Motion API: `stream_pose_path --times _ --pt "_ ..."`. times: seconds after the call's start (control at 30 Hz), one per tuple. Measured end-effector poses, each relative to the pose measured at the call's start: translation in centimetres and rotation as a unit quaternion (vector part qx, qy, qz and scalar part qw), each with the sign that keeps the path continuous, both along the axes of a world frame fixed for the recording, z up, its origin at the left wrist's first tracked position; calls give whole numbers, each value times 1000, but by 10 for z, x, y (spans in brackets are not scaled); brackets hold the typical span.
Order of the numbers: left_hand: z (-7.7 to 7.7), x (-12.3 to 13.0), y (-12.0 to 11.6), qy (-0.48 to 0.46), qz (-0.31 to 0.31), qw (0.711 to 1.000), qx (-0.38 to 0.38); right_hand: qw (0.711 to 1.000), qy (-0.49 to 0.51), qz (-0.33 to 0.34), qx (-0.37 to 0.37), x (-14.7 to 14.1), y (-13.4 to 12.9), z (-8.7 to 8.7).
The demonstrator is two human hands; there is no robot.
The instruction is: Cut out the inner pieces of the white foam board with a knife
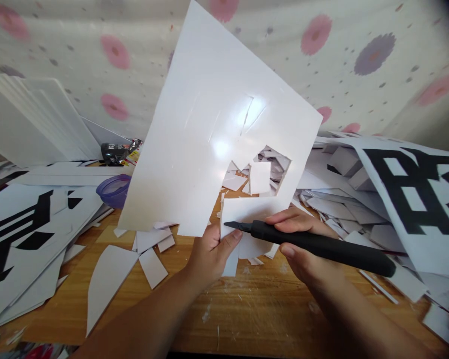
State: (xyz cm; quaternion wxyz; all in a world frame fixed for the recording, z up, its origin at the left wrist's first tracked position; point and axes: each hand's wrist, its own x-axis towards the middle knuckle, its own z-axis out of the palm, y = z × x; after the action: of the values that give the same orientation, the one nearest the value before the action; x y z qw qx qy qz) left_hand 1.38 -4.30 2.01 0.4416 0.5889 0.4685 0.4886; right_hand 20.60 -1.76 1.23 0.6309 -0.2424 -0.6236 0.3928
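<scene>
A large white board (209,99) is held up at a tilt above the wooden table. It has cut-out openings near its lower right and a few slits around its middle. My left hand (209,254) grips the board's lower edge, with the thumb on its face. In my right hand (303,239) is a black-handled knife (322,247), held between thumb and fingers. The blade points left, its tip in front of the board's lower strip, just above my left thumb. Whether the tip touches the board I cannot tell.
White offcuts (110,279) lie on the wooden table (247,314). Printed sheets with black shapes lie left (37,264) and right (415,199). A purple bowl (114,191) and a black packet (114,153) sit behind left, near leaning white boards (33,119). Scraps pile up at right.
</scene>
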Motion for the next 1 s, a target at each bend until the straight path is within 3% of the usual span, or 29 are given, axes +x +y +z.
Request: stream_pose_path --times 0.17,0.47,0.73,1.0 --pt "1 -4 1 -9 64 998 -11 999 5 -43 1 11 7 2" --pt "5 -9 3 13 81 997 1 996 -4 -83 40 21 14 8" --pt "11 -2 2 -27 118 993 -5 996 10 -76 35 28 18 12" --pt "5 -3 4 -34 118 992 -24 999 40 -34 2 31 21 12"
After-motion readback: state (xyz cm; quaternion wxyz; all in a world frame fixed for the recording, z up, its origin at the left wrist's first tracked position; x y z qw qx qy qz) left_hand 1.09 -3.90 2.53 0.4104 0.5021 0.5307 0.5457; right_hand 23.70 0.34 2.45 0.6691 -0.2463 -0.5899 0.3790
